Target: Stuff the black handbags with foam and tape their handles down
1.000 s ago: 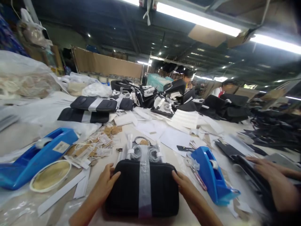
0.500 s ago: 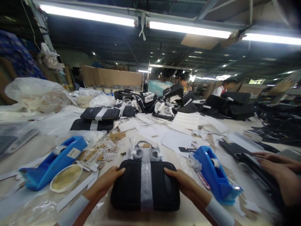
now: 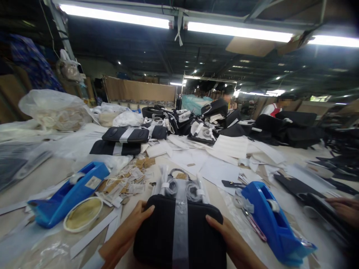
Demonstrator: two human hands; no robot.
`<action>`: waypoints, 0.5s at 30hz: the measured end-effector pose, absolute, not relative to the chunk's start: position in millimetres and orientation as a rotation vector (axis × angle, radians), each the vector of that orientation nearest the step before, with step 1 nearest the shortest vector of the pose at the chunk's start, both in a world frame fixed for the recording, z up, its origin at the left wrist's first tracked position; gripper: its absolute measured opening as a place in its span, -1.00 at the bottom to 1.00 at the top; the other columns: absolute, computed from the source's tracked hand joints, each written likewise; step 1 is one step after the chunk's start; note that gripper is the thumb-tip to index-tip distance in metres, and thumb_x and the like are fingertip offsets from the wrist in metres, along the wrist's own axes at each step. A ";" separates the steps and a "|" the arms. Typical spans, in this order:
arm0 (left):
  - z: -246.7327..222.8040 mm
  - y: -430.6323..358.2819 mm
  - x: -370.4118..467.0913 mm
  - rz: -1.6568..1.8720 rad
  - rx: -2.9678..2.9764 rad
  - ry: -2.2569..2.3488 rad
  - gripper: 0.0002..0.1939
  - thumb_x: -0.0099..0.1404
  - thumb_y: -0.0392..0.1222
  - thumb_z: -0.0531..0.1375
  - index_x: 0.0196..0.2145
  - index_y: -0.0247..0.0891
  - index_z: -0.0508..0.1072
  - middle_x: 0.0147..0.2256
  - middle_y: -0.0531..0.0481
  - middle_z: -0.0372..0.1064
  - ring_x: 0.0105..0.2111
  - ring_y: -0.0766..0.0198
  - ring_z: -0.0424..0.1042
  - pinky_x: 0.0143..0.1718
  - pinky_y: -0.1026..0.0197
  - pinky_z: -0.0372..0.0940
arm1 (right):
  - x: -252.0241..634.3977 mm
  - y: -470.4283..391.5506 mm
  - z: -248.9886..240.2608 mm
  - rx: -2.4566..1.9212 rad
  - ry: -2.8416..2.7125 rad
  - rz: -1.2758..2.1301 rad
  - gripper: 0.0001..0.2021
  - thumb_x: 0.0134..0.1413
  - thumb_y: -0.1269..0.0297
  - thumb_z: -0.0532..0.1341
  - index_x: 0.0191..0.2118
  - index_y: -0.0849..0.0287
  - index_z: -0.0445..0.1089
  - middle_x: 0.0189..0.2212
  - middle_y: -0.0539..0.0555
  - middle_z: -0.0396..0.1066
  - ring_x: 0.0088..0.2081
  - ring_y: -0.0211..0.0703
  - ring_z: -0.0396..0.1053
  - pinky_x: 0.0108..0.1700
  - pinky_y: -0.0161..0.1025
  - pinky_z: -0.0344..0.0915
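A pale worktable [image 3: 53, 173] was lit by long white fluorescent tubes [image 3: 117, 16] mounted under a dark roof. Its far side was occupied by a heap of black fabric bags [image 3: 182, 123], and its middle was covered by loose white paper sheets [image 3: 220, 170]. A rectangular black fabric case with rounded corners [image 3: 157, 231] was positioned at lower centre, its front crossed vertically by a translucent white band [image 3: 181, 228]; two wrapped grey coils [image 3: 193, 190] were seen just beyond its top edge. The case was held from both sides. The left hand [image 3: 140, 218] was placed at the upper left corner, with the thumb laid on the front face; the right hand [image 3: 221, 228] was placed likewise at the upper right. Both grips were closed on the case edges; the remaining fingers were largely hidden. Whether the case was supported by the table could not be told. The left side was bounded by white paper strips [image 3: 92, 231], a round cream-coloured dish [image 3: 84, 214] and a blue plastic tape dispenser [image 3: 70, 194]. On the right, a narrow gap was left between the forearm and a pink-handled tool [image 3: 255, 224], beside which a second blue tape dispenser [image 3: 273, 220] was located.
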State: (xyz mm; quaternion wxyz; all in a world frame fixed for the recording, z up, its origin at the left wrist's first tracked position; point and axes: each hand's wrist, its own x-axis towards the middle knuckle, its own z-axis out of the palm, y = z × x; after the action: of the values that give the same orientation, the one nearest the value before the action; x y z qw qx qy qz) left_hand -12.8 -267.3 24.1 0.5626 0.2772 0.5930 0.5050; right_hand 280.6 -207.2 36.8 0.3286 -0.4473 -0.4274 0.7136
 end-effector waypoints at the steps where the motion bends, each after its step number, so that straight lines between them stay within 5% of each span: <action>1: 26.8 -269.7 -11.9 1.206 0.651 1.373 -0.50 0.08 0.15 0.35 -0.23 -0.23 0.31 -0.27 -0.02 0.46 -0.14 0.08 0.48 -0.08 0.08 0.34 | 278.5 -208.7 36.9 -1.178 -1.113 1.825 -0.46 -0.12 -0.03 0.37 -0.02 0.17 0.48 -0.08 0.16 0.52 -0.01 0.13 0.46 0.12 -0.01 0.30; 10: 31.9 -254.7 -33.7 1.412 0.756 1.408 -0.52 0.09 0.15 0.32 -0.19 -0.21 0.33 -0.16 -0.05 0.45 -0.09 0.05 0.45 -0.03 0.05 0.33 | 247.7 -181.5 35.9 -1.191 -1.208 1.621 -0.51 -0.18 -0.06 0.37 -0.11 0.10 0.52 -0.05 0.17 0.50 0.00 0.20 0.43 0.09 0.01 0.33; 15: 91.4 -183.8 -94.4 1.533 0.917 1.471 -0.52 0.07 0.09 0.33 -0.19 -0.26 0.33 -0.21 -0.09 0.46 -0.16 0.08 0.48 -0.09 0.07 0.35 | 190.1 -109.3 69.2 -0.990 -1.192 1.680 -0.46 -0.10 0.01 0.38 0.01 0.17 0.46 -0.07 0.17 0.52 0.01 0.18 0.44 0.13 0.04 0.31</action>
State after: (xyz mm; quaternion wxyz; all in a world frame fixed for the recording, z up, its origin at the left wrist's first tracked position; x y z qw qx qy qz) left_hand -94.4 -183.8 91.4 0.4021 0.3629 0.5821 0.6064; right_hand 190.1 -109.3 69.2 0.4151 -0.3941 -0.4745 0.6687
